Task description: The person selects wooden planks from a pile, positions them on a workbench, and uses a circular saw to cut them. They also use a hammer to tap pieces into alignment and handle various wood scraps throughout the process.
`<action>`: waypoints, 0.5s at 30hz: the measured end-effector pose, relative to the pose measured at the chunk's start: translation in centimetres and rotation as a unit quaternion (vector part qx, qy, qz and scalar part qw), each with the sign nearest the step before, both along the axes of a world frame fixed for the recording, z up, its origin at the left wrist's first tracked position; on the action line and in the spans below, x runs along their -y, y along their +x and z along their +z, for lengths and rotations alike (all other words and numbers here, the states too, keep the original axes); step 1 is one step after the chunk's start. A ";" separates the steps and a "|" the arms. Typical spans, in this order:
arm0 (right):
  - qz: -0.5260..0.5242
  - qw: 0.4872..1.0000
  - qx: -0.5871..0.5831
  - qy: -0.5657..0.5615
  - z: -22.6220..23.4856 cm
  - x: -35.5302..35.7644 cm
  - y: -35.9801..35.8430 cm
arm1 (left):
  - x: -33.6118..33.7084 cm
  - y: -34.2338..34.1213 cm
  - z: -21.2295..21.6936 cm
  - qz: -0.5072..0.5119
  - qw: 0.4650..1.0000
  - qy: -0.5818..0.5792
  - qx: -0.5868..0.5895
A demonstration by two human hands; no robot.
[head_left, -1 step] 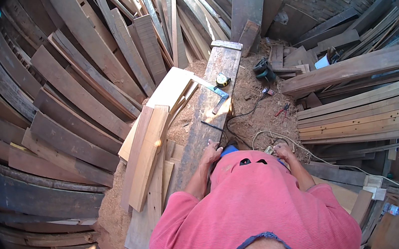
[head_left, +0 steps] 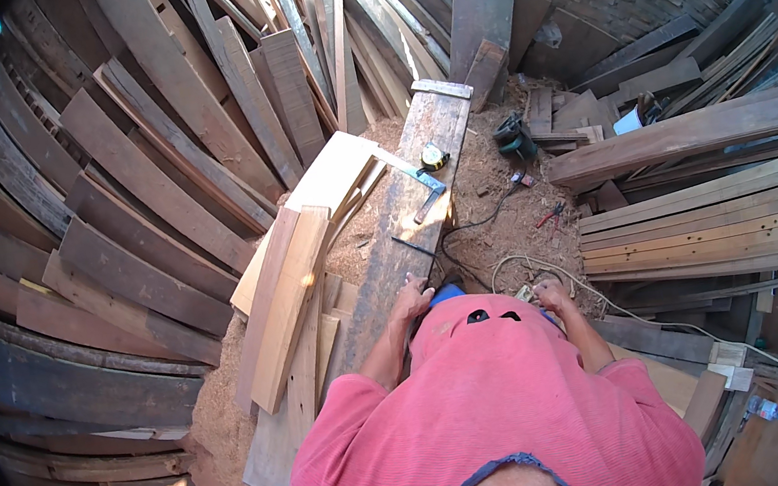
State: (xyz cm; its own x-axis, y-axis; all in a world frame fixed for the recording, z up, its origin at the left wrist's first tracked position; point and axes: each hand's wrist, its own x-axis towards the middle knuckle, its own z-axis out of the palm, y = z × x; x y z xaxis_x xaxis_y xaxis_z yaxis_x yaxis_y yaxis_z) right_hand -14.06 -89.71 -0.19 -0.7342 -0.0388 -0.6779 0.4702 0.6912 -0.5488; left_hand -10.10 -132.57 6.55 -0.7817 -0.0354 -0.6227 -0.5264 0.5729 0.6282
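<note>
My left hand [head_left: 410,301] rests at the edge of a long worn plank [head_left: 374,314], thumb and fingers apart, holding nothing that shows. On the plank lie a dark thin stick [head_left: 413,245], a metal try square [head_left: 424,179] and a yellow-and-black tape measure [head_left: 434,156]. My right hand [head_left: 551,295] is low beside my right side, its fingers curled next to a small pale object [head_left: 526,295]. What those fingers grip is too small to make out. A light cord [head_left: 576,282] passes close by that hand.
Cut boards [head_left: 291,305] are piled left of the plank. A dark green power tool [head_left: 514,136] and red-handled pliers [head_left: 553,215] lie on the sawdust floor [head_left: 492,205]. Tall boards [head_left: 154,176] lean along the left; stacked planks [head_left: 710,220] fill the right.
</note>
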 end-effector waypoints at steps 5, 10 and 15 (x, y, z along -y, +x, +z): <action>0.004 0.999 -0.033 -0.001 -1.5 -1.2 0.0 | -0.2 -0.5 -0.5 -0.020 1.000 -0.005 -0.018; -0.013 1.000 0.017 -0.004 0.0 0.2 -0.1 | 0.3 0.0 -0.8 -0.022 0.999 -0.028 -0.024; 0.008 0.999 -0.054 0.006 -2.0 -1.8 0.0 | -0.2 -0.9 -0.9 -0.037 0.999 -0.008 -0.019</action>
State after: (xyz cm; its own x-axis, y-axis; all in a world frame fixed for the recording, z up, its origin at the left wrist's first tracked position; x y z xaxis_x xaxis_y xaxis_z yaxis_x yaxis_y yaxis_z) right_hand -14.02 -87.90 -2.18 -0.8022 -0.0427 -0.5955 0.3984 0.7045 -0.5873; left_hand -11.00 -132.33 5.68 -0.8053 0.0127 -0.5928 -0.4588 0.6198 0.6366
